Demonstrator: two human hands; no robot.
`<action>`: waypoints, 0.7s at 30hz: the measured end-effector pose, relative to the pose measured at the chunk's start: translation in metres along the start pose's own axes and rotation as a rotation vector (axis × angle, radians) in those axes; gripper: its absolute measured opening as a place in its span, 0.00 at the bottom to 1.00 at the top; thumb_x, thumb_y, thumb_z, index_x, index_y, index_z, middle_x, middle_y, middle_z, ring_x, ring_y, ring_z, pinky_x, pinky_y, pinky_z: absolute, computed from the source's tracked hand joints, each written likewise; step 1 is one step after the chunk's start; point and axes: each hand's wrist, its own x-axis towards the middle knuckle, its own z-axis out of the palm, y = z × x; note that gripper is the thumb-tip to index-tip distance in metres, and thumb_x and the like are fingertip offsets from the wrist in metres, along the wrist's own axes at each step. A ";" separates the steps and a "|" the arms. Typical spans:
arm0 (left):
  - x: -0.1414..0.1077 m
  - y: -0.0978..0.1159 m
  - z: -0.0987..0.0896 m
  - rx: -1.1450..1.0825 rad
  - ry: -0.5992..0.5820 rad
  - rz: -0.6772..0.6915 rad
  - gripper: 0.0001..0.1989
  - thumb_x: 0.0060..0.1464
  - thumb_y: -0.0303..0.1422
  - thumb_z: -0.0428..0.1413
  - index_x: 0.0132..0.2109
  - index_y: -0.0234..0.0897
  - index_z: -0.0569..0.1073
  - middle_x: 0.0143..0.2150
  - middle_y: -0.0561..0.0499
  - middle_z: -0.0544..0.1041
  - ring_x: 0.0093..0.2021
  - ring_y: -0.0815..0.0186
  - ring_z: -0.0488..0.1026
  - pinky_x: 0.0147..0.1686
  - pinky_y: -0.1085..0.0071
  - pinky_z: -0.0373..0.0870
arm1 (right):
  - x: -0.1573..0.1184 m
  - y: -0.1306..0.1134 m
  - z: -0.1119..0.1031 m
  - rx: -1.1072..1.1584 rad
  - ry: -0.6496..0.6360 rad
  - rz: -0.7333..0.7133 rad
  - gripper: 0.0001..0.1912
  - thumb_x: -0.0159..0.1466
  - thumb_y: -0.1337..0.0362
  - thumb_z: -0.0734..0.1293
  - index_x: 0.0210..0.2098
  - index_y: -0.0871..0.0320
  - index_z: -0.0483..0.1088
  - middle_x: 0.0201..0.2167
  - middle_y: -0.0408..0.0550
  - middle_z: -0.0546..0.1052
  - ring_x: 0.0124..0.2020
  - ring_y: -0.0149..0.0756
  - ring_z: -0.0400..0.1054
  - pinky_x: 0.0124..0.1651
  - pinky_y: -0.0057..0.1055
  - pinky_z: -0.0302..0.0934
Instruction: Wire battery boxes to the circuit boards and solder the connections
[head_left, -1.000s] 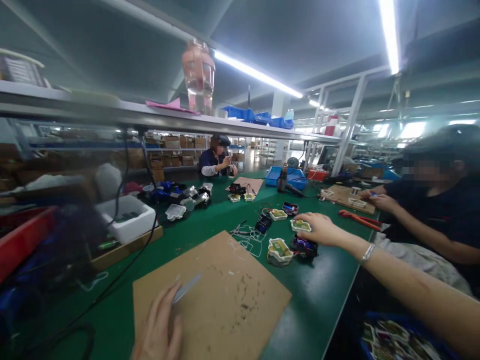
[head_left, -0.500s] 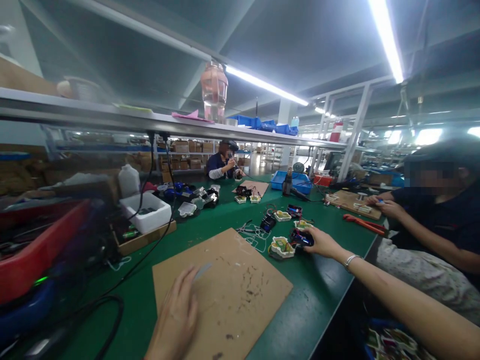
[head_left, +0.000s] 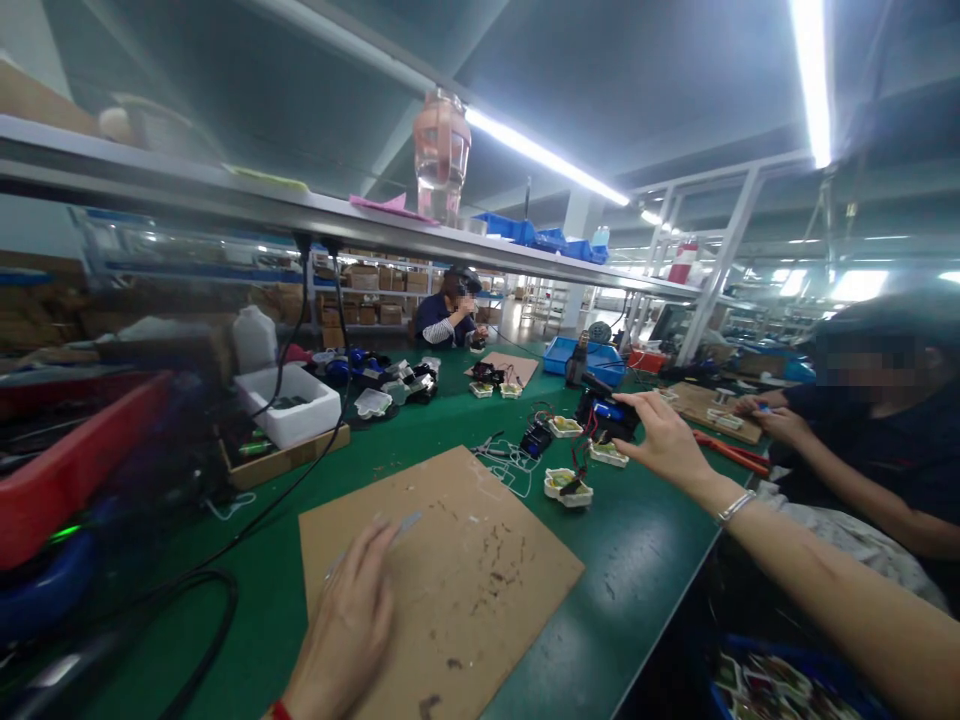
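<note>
My right hand [head_left: 664, 440] pinches a black casing with a blue part [head_left: 606, 412] at its edge, raised a little over the green table. Red and black wires hang from the casing toward a pale-rimmed tray with yellow-green contents [head_left: 568, 488]. A similar pale-rimmed piece [head_left: 609, 454] lies just below the hand. Over the brown board [head_left: 465, 600], my left hand [head_left: 352, 610] has its fingers closed around a thin grey metal tool [head_left: 410, 521], whose middle they cover. Its exact kind is unclear.
A white foam box [head_left: 300, 425] and a red bin [head_left: 82, 450] stand at left, with black cables [head_left: 345, 350] hanging nearby. Pliers [head_left: 487, 443] and white wire lie behind the board. Orange-handled pliers [head_left: 731, 452] and a co-worker [head_left: 885, 430] are at right. A shelf [head_left: 315, 207] crosses overhead.
My right hand has lifted the black casing off the table, and its wires now stretch upward. My left hand stays over the board with the grey tool. The view has shifted slightly.
</note>
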 end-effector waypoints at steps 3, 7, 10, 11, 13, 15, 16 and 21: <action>0.000 0.002 -0.002 0.028 0.028 0.025 0.25 0.58 0.25 0.42 0.62 0.43 0.55 0.60 0.45 0.62 0.61 0.59 0.62 0.57 0.53 0.66 | 0.012 -0.024 -0.016 0.017 0.148 -0.126 0.29 0.55 0.65 0.69 0.55 0.58 0.61 0.47 0.54 0.67 0.50 0.48 0.63 0.55 0.44 0.60; 0.002 0.007 -0.007 0.053 0.066 0.055 0.26 0.58 0.25 0.42 0.62 0.44 0.55 0.60 0.45 0.63 0.60 0.59 0.63 0.56 0.54 0.67 | 0.023 -0.062 -0.031 0.117 0.267 -0.258 0.29 0.56 0.67 0.69 0.55 0.57 0.60 0.48 0.54 0.67 0.50 0.47 0.64 0.55 0.44 0.60; 0.005 0.011 -0.012 0.037 0.097 0.065 0.25 0.58 0.25 0.42 0.62 0.43 0.55 0.60 0.45 0.64 0.60 0.59 0.63 0.57 0.55 0.67 | 0.026 -0.092 -0.033 0.239 0.309 -0.294 0.30 0.55 0.69 0.70 0.55 0.57 0.59 0.48 0.53 0.67 0.50 0.46 0.64 0.55 0.43 0.61; 0.006 0.012 -0.013 0.024 0.114 0.065 0.24 0.58 0.26 0.42 0.62 0.43 0.56 0.59 0.45 0.65 0.60 0.59 0.63 0.57 0.55 0.67 | 0.026 -0.103 -0.030 0.287 0.303 -0.294 0.30 0.54 0.69 0.70 0.54 0.57 0.59 0.48 0.53 0.67 0.50 0.46 0.64 0.54 0.43 0.61; 0.007 0.014 -0.017 -0.015 0.155 0.061 0.23 0.59 0.28 0.43 0.61 0.42 0.56 0.58 0.44 0.66 0.59 0.60 0.64 0.57 0.57 0.67 | 0.022 -0.125 -0.019 0.390 0.263 -0.276 0.30 0.53 0.69 0.70 0.54 0.56 0.59 0.47 0.53 0.67 0.50 0.45 0.64 0.53 0.43 0.62; 0.006 0.016 -0.020 -0.058 0.176 0.051 0.22 0.60 0.30 0.44 0.61 0.41 0.55 0.57 0.44 0.67 0.58 0.59 0.65 0.57 0.57 0.67 | 0.014 -0.148 0.001 0.503 0.213 -0.253 0.30 0.52 0.70 0.70 0.53 0.56 0.59 0.47 0.53 0.67 0.50 0.45 0.63 0.52 0.43 0.62; 0.005 0.018 -0.021 -0.080 0.174 0.040 0.23 0.61 0.31 0.45 0.62 0.42 0.55 0.57 0.44 0.68 0.58 0.59 0.65 0.56 0.57 0.67 | 0.009 -0.159 0.014 0.559 0.186 -0.244 0.30 0.51 0.70 0.69 0.52 0.56 0.58 0.47 0.53 0.67 0.50 0.45 0.63 0.52 0.42 0.62; 0.000 0.023 -0.021 -0.183 0.098 -0.048 0.23 0.63 0.36 0.43 0.64 0.44 0.51 0.59 0.44 0.66 0.58 0.60 0.66 0.56 0.56 0.68 | -0.022 -0.198 0.079 0.722 -0.110 -0.247 0.33 0.47 0.71 0.72 0.51 0.57 0.58 0.47 0.53 0.67 0.51 0.46 0.62 0.54 0.43 0.61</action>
